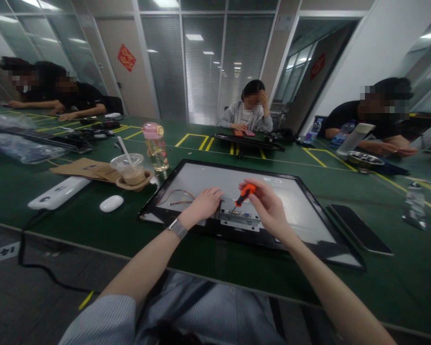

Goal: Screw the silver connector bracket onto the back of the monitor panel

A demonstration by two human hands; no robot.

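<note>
A flat monitor panel [194,175] with a black frame lies face down on the green table. Near its front edge sits a metal bracket [239,223] with connector ports. My right hand [269,208] grips an orange and black screwdriver [244,195], tilted, its shaft pointing down to the left at the bracket; whether the tip touches a screw I cannot tell. Lying against the bracket's left side is my left hand [205,203], fingers stretched out over the panel. Thin cables [177,197] lie on the panel to the left of that hand.
To the left are a white mouse [111,203], a white power strip [59,192], an iced drink cup [129,167] in a cardboard holder and a pink-lidded bottle [155,148]. A black phone-like slab [359,229] lies right of the panel. Several people sit around the table.
</note>
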